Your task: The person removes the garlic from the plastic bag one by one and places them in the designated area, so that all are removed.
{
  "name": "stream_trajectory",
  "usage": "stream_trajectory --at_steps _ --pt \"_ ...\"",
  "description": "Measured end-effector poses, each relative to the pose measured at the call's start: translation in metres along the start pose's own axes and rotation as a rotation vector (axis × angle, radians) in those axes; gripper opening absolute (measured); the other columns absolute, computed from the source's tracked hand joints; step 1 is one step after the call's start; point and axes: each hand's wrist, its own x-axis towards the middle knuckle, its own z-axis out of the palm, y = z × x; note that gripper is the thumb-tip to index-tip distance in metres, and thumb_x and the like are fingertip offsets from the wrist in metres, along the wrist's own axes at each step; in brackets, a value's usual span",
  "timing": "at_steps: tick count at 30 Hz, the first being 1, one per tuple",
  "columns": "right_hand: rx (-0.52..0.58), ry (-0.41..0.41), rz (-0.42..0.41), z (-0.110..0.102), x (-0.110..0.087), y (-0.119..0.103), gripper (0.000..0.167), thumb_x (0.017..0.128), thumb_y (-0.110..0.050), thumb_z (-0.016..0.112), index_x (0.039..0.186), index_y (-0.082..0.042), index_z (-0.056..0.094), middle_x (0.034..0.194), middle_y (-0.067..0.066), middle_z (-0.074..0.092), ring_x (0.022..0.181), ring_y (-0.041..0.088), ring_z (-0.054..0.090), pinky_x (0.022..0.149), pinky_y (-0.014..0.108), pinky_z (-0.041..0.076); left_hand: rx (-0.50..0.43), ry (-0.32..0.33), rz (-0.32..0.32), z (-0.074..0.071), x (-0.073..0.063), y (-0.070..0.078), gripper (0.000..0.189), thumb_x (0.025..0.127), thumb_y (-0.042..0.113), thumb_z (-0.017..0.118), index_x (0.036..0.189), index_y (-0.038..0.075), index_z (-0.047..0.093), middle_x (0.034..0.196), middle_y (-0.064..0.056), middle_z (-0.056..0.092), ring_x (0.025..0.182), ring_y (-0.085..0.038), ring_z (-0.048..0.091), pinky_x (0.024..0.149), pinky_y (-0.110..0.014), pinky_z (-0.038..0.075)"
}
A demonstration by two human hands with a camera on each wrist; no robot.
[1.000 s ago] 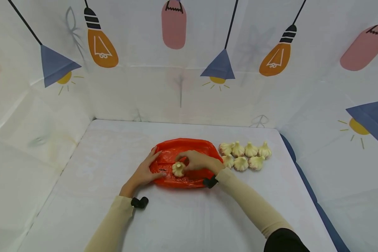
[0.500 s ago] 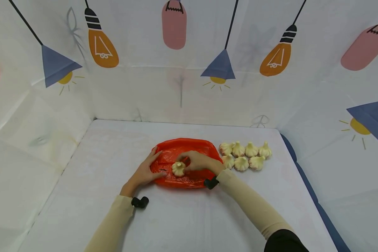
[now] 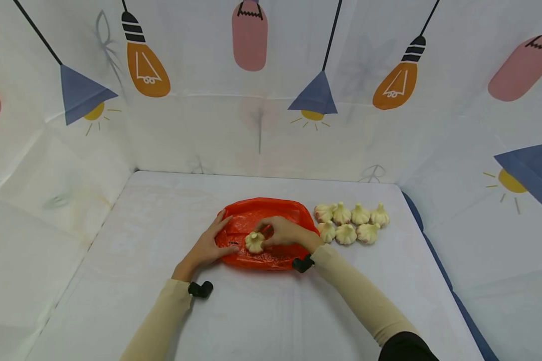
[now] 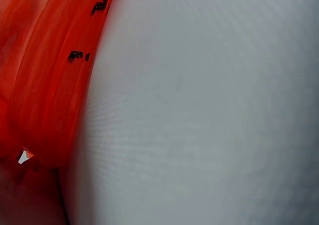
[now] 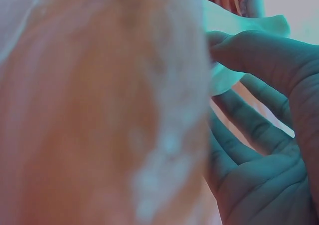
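A red plastic bag lies spread on the white table, with folds and black print on it. My left hand rests on the bag's left end, thumb and fingers spread apart along its edge. Over the middle of the bag, my right hand pinches a garlic bulb, whose stem points up in the head view. In the right wrist view, thumb and fingertips grip the pale bulb. The left wrist view shows the bag's folded red side; most of the left hand is out of that view.
To the right of the bag, several garlic bulbs stand in two rows. White table surface stretches in front of the bag. A printed cloth with lamp and bulb drawings hangs behind and at both sides.
My right hand and the garlic bulb have shifted very slightly to the left over the bag. My left hand stays where it was.
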Motion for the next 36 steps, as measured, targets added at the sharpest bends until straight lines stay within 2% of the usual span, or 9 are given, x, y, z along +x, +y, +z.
stream_trajectory --at_steps 5,11,26,36 --pt "0.045 0.008 0.017 -0.001 -0.002 0.0 0.031 0.089 -0.013 0.08 0.118 -0.015 0.069 0.121 0.0 0.07 0.11 0.016 0.07 0.091 0.027 0.059 -0.004 0.001 -0.005 0.0 0.0 0.001 0.099 0.083 0.043 0.085 0.163 0.017 0.032 0.175 0.0 0.006 0.16 -0.036 0.009 0.124 -0.065 0.018" --pt "0.068 0.039 0.051 -0.002 -0.004 0.0 0.031 0.09 -0.015 0.081 0.118 -0.018 0.068 0.122 0.0 0.068 0.111 0.018 0.071 0.092 0.029 0.06 -0.013 0.003 -0.001 0.0 -0.001 0.002 0.099 0.083 0.043 0.085 0.163 0.017 0.033 0.175 -0.001 0.007 0.16 -0.036 0.009 0.124 -0.066 0.018" --pt "0.133 0.136 0.03 -0.005 -0.013 -0.002 0.035 0.089 -0.016 0.08 0.121 -0.016 0.066 0.128 0.006 0.065 0.111 0.021 0.072 0.091 0.031 0.06 -0.001 0.011 0.01 0.0 0.0 0.001 0.099 0.084 0.043 0.085 0.163 0.018 0.032 0.175 -0.002 0.007 0.16 -0.037 0.009 0.124 -0.066 0.018" --pt "0.121 0.219 0.02 -0.001 -0.026 -0.004 0.036 0.09 -0.013 0.08 0.123 -0.014 0.065 0.127 0.005 0.066 0.106 0.022 0.072 0.089 0.028 0.06 0.021 0.01 0.004 0.0 0.001 0.001 0.1 0.083 0.045 0.085 0.163 0.017 0.032 0.175 -0.002 0.007 0.16 -0.037 0.011 0.124 -0.065 0.02"
